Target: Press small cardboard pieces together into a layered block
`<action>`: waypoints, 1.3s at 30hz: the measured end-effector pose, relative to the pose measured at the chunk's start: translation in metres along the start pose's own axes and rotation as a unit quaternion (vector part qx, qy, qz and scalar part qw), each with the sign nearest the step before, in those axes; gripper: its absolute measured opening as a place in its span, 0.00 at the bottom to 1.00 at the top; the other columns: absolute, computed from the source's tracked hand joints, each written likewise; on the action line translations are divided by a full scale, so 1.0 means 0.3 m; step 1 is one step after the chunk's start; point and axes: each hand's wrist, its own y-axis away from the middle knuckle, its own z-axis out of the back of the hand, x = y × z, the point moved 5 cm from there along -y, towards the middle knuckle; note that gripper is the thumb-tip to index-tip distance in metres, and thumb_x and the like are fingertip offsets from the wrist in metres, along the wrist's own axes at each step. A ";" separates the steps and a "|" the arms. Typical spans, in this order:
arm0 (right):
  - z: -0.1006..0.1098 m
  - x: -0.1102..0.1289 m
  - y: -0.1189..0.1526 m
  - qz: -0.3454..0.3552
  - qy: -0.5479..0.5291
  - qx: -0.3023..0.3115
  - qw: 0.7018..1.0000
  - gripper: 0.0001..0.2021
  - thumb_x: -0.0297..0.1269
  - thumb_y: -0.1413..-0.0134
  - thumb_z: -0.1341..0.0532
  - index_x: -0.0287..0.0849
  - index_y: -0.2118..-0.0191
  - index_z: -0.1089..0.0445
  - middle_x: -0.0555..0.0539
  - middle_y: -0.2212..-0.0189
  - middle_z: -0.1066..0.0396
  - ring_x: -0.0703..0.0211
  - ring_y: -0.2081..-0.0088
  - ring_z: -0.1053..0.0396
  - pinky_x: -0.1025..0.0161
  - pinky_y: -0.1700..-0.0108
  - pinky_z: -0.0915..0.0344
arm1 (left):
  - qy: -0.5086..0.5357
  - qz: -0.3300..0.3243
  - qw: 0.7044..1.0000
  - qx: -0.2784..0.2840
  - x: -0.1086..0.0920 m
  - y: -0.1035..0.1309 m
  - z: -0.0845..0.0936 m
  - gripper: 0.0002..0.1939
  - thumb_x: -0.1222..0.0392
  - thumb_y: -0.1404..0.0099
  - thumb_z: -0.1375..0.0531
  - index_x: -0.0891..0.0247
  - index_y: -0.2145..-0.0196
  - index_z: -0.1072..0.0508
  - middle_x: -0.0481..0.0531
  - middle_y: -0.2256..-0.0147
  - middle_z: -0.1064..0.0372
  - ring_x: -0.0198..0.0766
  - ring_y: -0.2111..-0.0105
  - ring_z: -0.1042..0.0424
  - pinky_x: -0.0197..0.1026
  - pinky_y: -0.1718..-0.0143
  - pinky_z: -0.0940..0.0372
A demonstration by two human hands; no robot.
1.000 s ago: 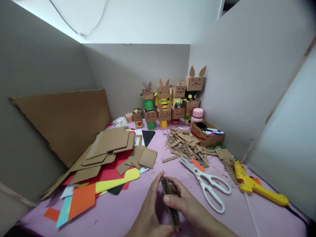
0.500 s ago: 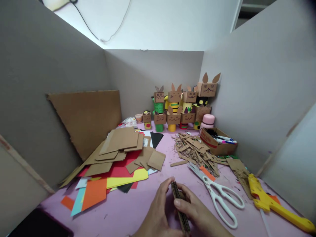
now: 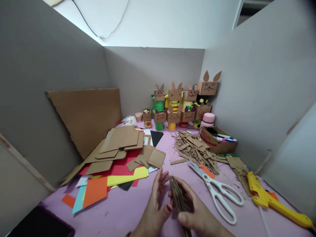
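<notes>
On the purple table [image 3: 125,210], the right hand [image 3: 195,208] grips a cardboard stack [image 3: 178,196]; the left hand [image 3: 156,206] is spread just beside it. Scissors [image 3: 205,178] lie right.

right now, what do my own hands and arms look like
The left hand and right hand are ungloved, and the forearms are uncovered as far as they show. The left thumbnail looks red. A small dark band, perhaps a bracelet, peeks in at the left wrist, too cut off to tell.

The view's bottom edge cuts off the blurred, hand-held cardboard [image 3: 177,196] and a black object [image 3: 40,223] too partial to identify.
</notes>
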 end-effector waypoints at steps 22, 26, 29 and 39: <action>0.005 -0.011 -0.001 0.047 0.222 0.082 0.971 0.59 0.53 0.67 0.31 0.38 0.33 0.63 0.38 0.33 0.61 0.42 0.34 0.59 0.51 0.35 0.61 | -0.123 -0.007 0.991 0.054 -0.122 -0.008 -0.039 0.49 0.46 0.57 0.31 0.63 0.42 0.46 0.64 0.44 0.41 0.55 0.44 0.40 0.52 0.44 0.43; 0.053 0.037 0.009 -0.039 0.340 0.125 0.931 0.59 0.36 0.69 0.29 0.38 0.33 0.65 0.38 0.33 0.57 0.42 0.35 0.55 0.51 0.36 0.58 | -0.143 0.012 0.985 0.098 -0.099 -0.020 -0.053 0.43 0.58 0.58 0.30 0.61 0.46 0.44 0.58 0.52 0.34 0.49 0.53 0.33 0.49 0.48 0.38; 0.091 0.085 0.016 -0.048 0.374 0.117 0.919 0.46 0.26 0.63 0.36 0.43 0.35 0.52 0.41 0.37 0.46 0.46 0.38 0.47 0.52 0.39 0.49 | -0.136 0.027 0.983 0.116 -0.075 -0.017 -0.060 0.43 0.61 0.58 0.30 0.61 0.46 0.45 0.59 0.49 0.37 0.49 0.49 0.36 0.49 0.45 0.41; 0.046 0.144 0.001 0.148 0.354 -0.033 0.923 0.09 0.40 0.44 0.41 0.45 0.63 0.26 0.47 0.70 0.30 0.56 0.66 0.32 0.61 0.62 0.37 | -0.143 0.068 0.982 0.103 -0.036 -0.014 -0.056 0.41 0.58 0.59 0.30 0.61 0.48 0.43 0.54 0.56 0.37 0.46 0.57 0.35 0.46 0.53 0.39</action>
